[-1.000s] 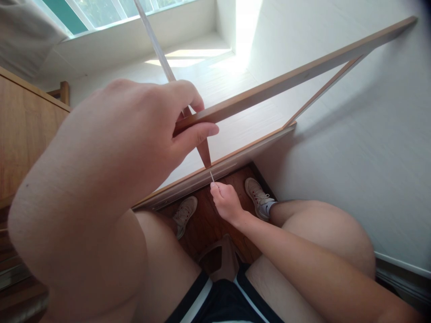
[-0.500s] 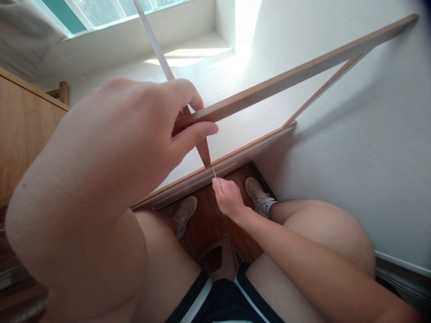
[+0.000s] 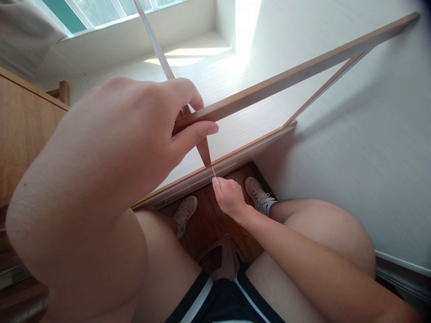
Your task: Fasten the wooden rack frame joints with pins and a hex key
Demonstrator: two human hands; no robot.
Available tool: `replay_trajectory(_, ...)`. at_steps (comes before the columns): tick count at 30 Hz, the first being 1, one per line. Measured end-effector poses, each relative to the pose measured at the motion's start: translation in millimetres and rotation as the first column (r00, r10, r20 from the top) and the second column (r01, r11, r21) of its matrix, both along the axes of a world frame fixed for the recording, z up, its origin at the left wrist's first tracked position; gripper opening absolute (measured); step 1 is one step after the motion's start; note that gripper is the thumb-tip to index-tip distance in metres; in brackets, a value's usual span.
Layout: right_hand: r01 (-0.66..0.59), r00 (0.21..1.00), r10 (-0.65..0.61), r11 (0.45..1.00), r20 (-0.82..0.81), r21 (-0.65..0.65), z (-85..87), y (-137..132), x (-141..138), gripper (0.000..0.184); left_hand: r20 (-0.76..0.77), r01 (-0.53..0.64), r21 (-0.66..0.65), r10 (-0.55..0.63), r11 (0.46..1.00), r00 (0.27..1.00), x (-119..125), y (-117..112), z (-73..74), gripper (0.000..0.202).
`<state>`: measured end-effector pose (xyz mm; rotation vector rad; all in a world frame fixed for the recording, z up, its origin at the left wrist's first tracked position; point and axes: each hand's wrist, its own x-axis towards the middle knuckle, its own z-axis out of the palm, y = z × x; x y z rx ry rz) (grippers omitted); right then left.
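Note:
My left hand (image 3: pixel 151 121) is closed round the near end of a long brown wooden bar (image 3: pixel 283 78), its thumb lying along the bar's underside. Below the thumb a tapered wooden piece (image 3: pixel 204 152) points down to an orange-edged lower rail (image 3: pixel 249 146). In my right hand (image 3: pixel 230 197) a thin metal rod (image 3: pixel 213 171) is pinched between thumb and fingers. Its upper end meets the tip of the tapered piece; whether it sits in a hole there cannot be made out. A pale slanted strip (image 3: pixel 153 40) runs up behind my left hand.
The bar's far end reaches the white wall (image 3: pixel 370 148) on the right, with a thin wooden strut (image 3: pixel 325 89) beneath it. A wooden cabinet (image 3: pixel 27 139) stands at left. My shoes (image 3: pixel 185 214) rest on the dark wooden floor, and a stool (image 3: pixel 227 258) shows between my legs.
Almost nothing differs. Both hands keep their grips, and the bar and the metal rod stay in nearly the same place.

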<state>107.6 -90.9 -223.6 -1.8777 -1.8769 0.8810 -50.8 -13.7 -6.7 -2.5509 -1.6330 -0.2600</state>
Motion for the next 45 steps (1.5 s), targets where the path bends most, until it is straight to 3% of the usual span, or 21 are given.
replay_trajectory(4,0.032,0.977,-0.032,0.999,-0.209,-0.003,-5.1,-1,1,0.045,0.013,-0.060,-0.083,0.062,0.995,0.998,-1,1,-1.4,0.073)
replay_trajectory(7,0.061,0.927,-0.076,0.997,-0.366,-0.053,-7.3,-2,0,0.046,0.008,-0.037,-0.054,0.037,0.998,0.999,-1,2,-1.3,0.071)
replay_trajectory(11,0.091,0.848,-0.139,0.989,-0.512,-0.117,-9.9,-3,-1,0.047,-0.020,0.018,0.025,-0.017,1.000,1.000,0,2,-0.5,0.061)
replay_trajectory(18,0.113,0.662,-0.255,0.963,-0.705,-0.243,-10.8,-4,-7,0.048,-0.002,0.031,0.036,-0.031,0.999,1.000,0,2,0.8,0.058)
replay_trajectory(24,0.077,0.513,-0.295,0.951,-0.806,-0.299,-11.9,-4,-10,0.047,-0.027,0.052,0.049,-0.050,0.997,0.998,2,1,0.9,0.057)
replay_trajectory(30,0.050,0.440,-0.320,0.942,-0.839,-0.333,-13.7,-3,-12,0.046,-0.026,-0.004,0.036,0.005,0.999,1.000,3,-1,0.2,0.060)
replay_trajectory(36,0.015,0.338,-0.349,0.930,-0.874,-0.366,-10.7,-3,-12,0.044,-0.001,0.041,0.044,-0.041,0.998,0.999,2,1,-0.1,0.056)
replay_trajectory(45,-0.035,0.328,-0.362,0.918,-0.873,-0.394,-12.9,-3,-12,0.043,-0.006,-0.002,0.020,0.002,1.000,1.000,2,0,-0.2,0.061)
